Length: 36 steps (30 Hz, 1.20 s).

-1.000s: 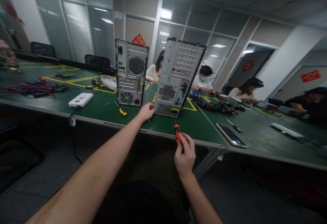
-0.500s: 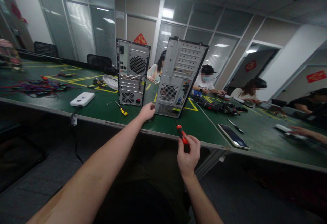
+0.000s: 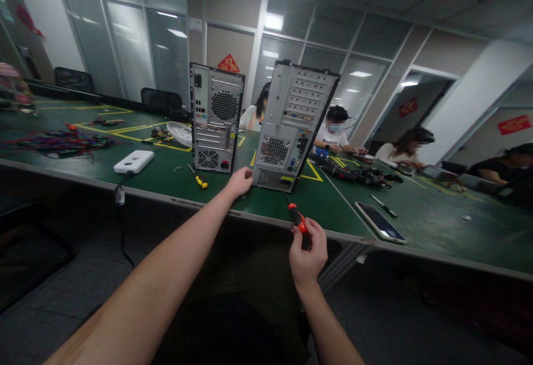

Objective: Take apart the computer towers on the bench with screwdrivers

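My right hand [image 3: 308, 251] is closed in a pinch on the rear end of a red and black screwdriver [image 3: 297, 218]. The screwdriver's shaft points up to the bottom rear edge of the larger computer case [image 3: 287, 123], where its tip is too small to make out. Against that case's lower left edge, my left hand [image 3: 241, 181] is closed with curled fingers; the far fingertips are hidden. The case stands upright, its vented back towards me. To its left is a smaller upright computer case [image 3: 217, 118], and a yellow and black screwdriver [image 3: 200, 180] lies before it.
A white power bank [image 3: 134, 161] with a cable lies left on the green table [image 3: 166, 184]. Beyond are tangled wires [image 3: 66, 141] and a white basket [image 3: 179, 133]. A phone [image 3: 380, 221], a pen-like tool [image 3: 383, 205] and black cables [image 3: 366, 175] lie right. Several people sit opposite.
My right hand has shifted slightly around the red screwdriver's handle. My left hand and both cases stay in place. At far right, another person's hand and a white object have left the view.
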Available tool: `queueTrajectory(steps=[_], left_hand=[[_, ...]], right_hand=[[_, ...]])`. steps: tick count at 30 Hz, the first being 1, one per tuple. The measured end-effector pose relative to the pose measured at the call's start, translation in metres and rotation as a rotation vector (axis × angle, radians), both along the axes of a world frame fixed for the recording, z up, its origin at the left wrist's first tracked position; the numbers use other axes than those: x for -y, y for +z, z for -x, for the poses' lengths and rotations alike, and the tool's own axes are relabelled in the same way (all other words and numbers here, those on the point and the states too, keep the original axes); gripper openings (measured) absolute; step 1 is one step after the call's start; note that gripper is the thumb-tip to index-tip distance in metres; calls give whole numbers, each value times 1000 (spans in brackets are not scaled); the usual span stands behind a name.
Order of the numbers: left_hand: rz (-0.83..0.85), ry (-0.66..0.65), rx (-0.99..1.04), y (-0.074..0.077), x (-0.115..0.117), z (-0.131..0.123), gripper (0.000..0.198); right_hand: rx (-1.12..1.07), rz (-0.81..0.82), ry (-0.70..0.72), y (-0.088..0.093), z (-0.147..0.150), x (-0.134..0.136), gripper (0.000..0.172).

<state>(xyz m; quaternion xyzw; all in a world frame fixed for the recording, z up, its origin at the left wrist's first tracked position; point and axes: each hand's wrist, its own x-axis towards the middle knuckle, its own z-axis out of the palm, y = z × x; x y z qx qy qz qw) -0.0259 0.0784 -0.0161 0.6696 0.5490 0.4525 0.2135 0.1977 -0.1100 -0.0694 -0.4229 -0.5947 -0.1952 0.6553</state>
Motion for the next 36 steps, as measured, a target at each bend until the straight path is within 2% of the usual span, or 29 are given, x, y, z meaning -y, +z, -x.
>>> queueTrajectory(steps=[3,9,11,14,19,22,26,31,36], left_hand=[[4,-7,15,1,1,0,26],[21,-10,13,0,1,0,25],[24,-18,14,0,1,1,25],[28,-25,20,1,2,1,26],[31,-11,23,3,4,1,25],[29,-14,30,2,3,1,26],[13,-8,7,0,1,1,27],[0,-3,6,0,2,0,26],[8,-12,13,1,3,1,25]], right_hand=[[15,14,20,0,0,1,22],[170,46,77,-3,3,2,39],[147,44,61,-4,3,1,34],[40,41,8,-3,0,-1,15],[18,31,-3,0,-5,-2,17],[48,20,33,1,-2,-1,16],[88,53,89,-1,4,0,24],[27,39,30,0,0,0,15],[11,36,15,2,-3,-1,16]])
